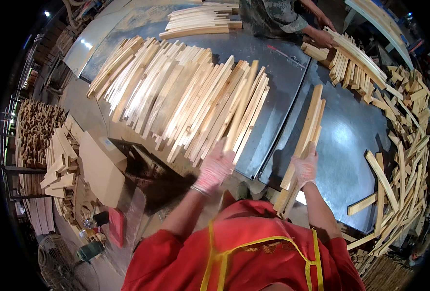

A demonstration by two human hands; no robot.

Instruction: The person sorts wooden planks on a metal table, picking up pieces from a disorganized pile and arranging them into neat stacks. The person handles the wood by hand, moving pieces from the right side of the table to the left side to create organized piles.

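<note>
A fan (55,257) stands at the lower left of the frame, below stacked wood (38,128) at the left edge. A row of wooden strips (176,92) fills the upper middle. At the center, the gloved left hand (214,167) grasps the lower end of a pale stick (242,104) at the row's right side. Right of center, the gloved right hand (305,165) grips a few boards (308,128) lying together lengthwise. A co-worker's hand (320,36) touches wood at the upper right; a heap of sticks (402,179) lines the right edge.

A red, short-sleeved top (149,254) with yellow piping (316,246) is worn; the left hand (214,169) and right hand (305,166) are covered by pale, red-streaked gloves (306,175); a thin wristband (199,190) is worn.
</note>
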